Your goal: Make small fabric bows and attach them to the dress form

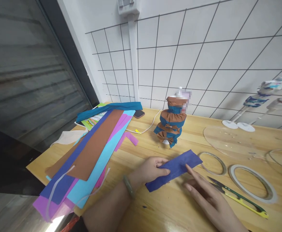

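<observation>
My left hand [150, 170] pinches a dark blue strip [179, 166] between thumb and fingers, the thumb lying on top near its left half. Whether the strip is cloth or crepe paper I cannot tell. The index fingertip of my right hand [206, 195] rests at the strip's lower right edge; its fingers are apart and grip nothing. Behind the strip stands a small dress form [171, 120] wrapped in brown and teal ruffles with brown bows. A thread snipper [239, 196] with yellow and green handles lies just right of my right hand.
Brown, blue, light blue and purple sheets [97, 141] lie piled at the left, overhanging the table edge. A phone [139, 114] sits behind them. At right are two tape rolls [253, 183], a clear round sheet [230, 141] and two white-based stands [230, 124] against the tiled wall.
</observation>
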Demonstrator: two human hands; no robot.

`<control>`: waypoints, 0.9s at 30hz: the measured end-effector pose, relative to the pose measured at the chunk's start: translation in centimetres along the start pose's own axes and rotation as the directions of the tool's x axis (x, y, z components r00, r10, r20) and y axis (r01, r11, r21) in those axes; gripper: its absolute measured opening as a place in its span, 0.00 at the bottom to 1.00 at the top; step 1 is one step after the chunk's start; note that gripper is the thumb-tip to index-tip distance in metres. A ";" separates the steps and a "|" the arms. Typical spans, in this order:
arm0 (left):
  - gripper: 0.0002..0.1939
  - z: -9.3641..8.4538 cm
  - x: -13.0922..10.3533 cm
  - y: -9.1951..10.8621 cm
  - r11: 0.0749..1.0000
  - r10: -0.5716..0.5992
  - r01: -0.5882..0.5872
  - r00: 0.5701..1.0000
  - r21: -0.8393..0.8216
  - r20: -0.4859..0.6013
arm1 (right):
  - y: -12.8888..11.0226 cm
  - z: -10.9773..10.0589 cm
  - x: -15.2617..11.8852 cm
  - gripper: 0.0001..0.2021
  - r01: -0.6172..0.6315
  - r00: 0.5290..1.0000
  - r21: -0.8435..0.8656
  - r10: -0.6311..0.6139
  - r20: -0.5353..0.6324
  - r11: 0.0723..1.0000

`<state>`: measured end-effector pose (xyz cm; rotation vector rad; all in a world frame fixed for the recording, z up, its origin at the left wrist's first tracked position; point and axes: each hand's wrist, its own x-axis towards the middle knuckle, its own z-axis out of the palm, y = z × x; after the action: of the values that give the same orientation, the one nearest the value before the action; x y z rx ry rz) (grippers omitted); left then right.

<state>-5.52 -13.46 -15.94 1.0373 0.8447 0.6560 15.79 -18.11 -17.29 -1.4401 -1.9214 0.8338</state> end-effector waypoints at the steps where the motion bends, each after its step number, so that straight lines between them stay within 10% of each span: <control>1: 0.22 0.0 0.1 -0.1 1.000 0.012 -0.012 1.000 0.002 0.003 | -0.1 0.0 0.0 0.25 0.035 0.999 -0.030 -0.035 0.002 0.999; 11: 0.26 -0.2 0.4 -1.8 0.985 0.005 -0.005 1.000 0.173 0.004 | 0.1 0.2 0.5 0.23 -0.035 0.999 -0.012 0.035 -0.021 0.999; 18: 0.20 -2.3 -1.7 2.4 0.938 -0.016 0.050 0.995 0.343 -0.102 | 1.5 0.3 1.2 0.30 -0.149 0.984 0.234 0.167 -0.062 0.961; 20: 0.16 -4.3 -2.8 4.1 0.762 0.129 0.099 0.945 0.639 -0.301 | 1.5 0.4 1.2 0.28 -0.140 0.983 0.265 0.165 -0.075 0.954; 27: 0.19 -13.4 -6.9 6.9 0.587 0.309 0.355 0.733 0.728 -0.606 | 2.4 0.9 1.0 0.24 -0.108 0.990 0.284 0.129 -0.056 0.953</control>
<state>-21.06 -10.21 -11.11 1.6450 1.9723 0.6274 16.36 -16.75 -19.63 -1.4013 -1.5992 1.0473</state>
